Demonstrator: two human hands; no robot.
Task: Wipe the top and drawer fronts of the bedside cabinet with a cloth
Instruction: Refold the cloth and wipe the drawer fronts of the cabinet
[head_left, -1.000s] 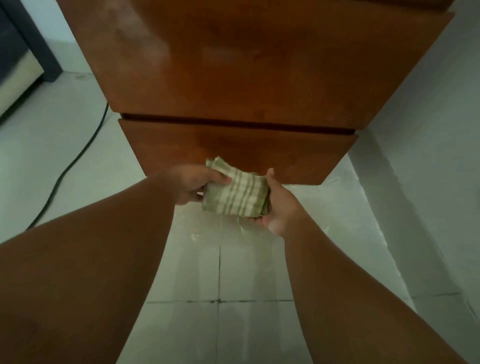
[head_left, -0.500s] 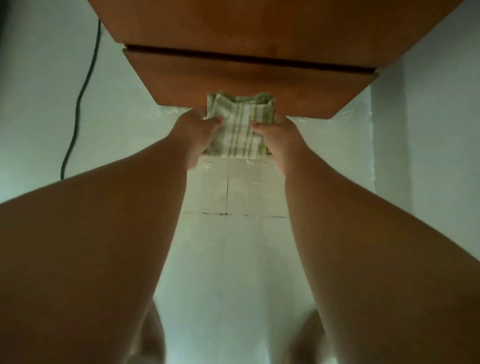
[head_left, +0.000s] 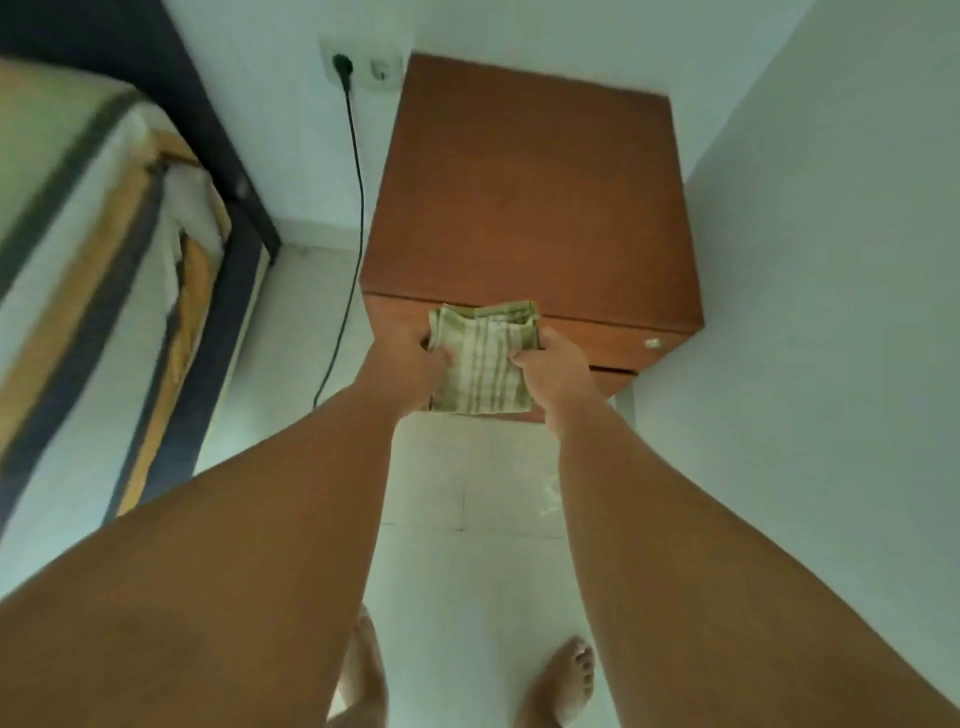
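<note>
1. Head view, the step: both hands hold the cloth (head_left: 483, 361) in front of the cabinet (head_left: 530, 197), level with its upper drawer front (head_left: 618, 340). I judge this a pause between wipes, with the cloth being readied or refolded. Whether it touches the wood I cannot tell.
2. The left grip (head_left: 415, 356) is clamped on the cloth's left edge, fingers curled round it. The right grip (head_left: 556, 358) pinches the right edge in the same way.
3. The next move likely calls for pressing one flat face of the cloth onto the wood and sweeping it across, either the top just above or the drawer fronts behind. A wipe along the upper drawer would have to work round the small knob (head_left: 653, 343).
4. The cloth is pale green with lighter stripes, folded into a thick, slightly rumpled pad, its layers showing along the upper edge.
5. The cabinet is reddish-brown wood and stands in the corner against the right wall. A black cable (head_left: 358, 171) hangs just beside its left side.
</note>
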